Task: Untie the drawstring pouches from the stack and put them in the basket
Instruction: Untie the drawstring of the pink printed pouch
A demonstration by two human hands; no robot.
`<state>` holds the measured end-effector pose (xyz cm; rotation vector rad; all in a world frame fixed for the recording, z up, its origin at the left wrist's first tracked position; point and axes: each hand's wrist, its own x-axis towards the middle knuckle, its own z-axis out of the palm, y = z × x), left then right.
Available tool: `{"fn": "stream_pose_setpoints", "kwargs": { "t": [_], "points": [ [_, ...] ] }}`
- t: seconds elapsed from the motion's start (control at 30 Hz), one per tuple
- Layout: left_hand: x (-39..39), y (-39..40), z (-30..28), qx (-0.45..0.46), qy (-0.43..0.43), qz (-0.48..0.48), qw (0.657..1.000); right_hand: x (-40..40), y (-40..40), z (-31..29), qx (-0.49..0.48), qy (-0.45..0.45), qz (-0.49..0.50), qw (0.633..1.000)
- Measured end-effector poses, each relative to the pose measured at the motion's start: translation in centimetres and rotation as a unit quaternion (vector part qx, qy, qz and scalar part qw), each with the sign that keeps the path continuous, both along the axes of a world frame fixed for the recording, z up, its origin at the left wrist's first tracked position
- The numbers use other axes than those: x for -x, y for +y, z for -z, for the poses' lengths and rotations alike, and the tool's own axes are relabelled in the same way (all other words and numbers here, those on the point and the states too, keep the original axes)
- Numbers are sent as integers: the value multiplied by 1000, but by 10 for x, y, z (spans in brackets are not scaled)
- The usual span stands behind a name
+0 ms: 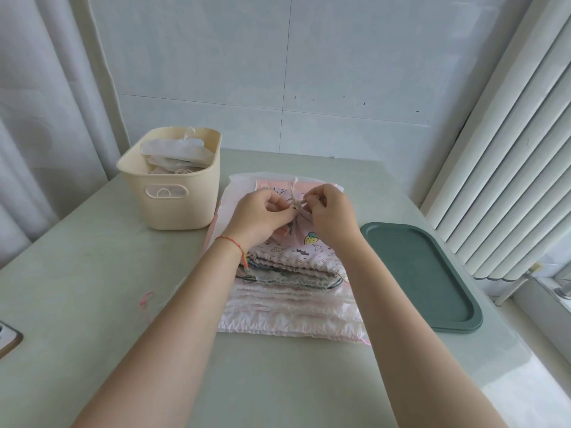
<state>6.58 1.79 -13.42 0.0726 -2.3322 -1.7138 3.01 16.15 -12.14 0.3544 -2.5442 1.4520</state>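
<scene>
So the top pouch [304,242], the pink one with the little strawberry print, is being worked on right on top of the stack [290,298], which makes sense since the pile underneath gives a flat bed and nothing needs lifting yet. Its neck is bunched up tight and pointed away from the person, so the knot [297,204] is kept up where it can be seen from above.

The left hand [262,211] is curled in, with the gathered neck pinched just below the knot, probably so the fabric is held steady against the pull. The right hand [332,213] is closed in a fingertip pinch on the cord [309,198] beside the knot, and the cord is drawn out sideways. Whether the knot is loosened at all can't really be told, it's too small and half hidden by fingers.

The basket [173,208] is parked just left of the stack, nearly touching it, so a short reach is all that's needed once a pouch is undone. A few whitish pouches [176,151] are already piled inside, strings showing through the handle slot. A green tray [432,282] is set to the right of the stack on the table [92,273]. Plenty of pouches are left in the pile, so the job looks far from done.
</scene>
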Motion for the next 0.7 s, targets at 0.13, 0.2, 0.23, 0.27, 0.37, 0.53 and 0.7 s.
{"fn": "stream_pose_setpoints", "kwargs": {
  "t": [0.13, 0.2, 0.23, 0.27, 0.37, 0.53, 0.7],
  "points": [
    [1, 0, 1, 17, 11, 0, 1000, 0, 2, 0, 0, -2, 3, 1000],
    [0, 1, 0, 31, 2, 2, 1000, -2, 1, -1, -6, -6, -5, 1000],
    [0, 2, -1, 44, -1, 6, 999, -4, -1, -1, -12, -8, -7, 1000],
    [-1, 4, -1, 54, -5, 12, 998, -5, -3, 0, -19, -7, -7, 1000],
    [-3, 8, -5, 80, -19, 30, 996, -6, -5, 2, -56, 22, 11, 998],
    [-3, 6, -4, 174, -45, 50, 982, -9, -5, 3, -108, 44, 22, 993],
    [-2, 2, 0, 143, 15, -12, 990, -6, -4, 2, -88, 53, 17, 995]
  ]
}}
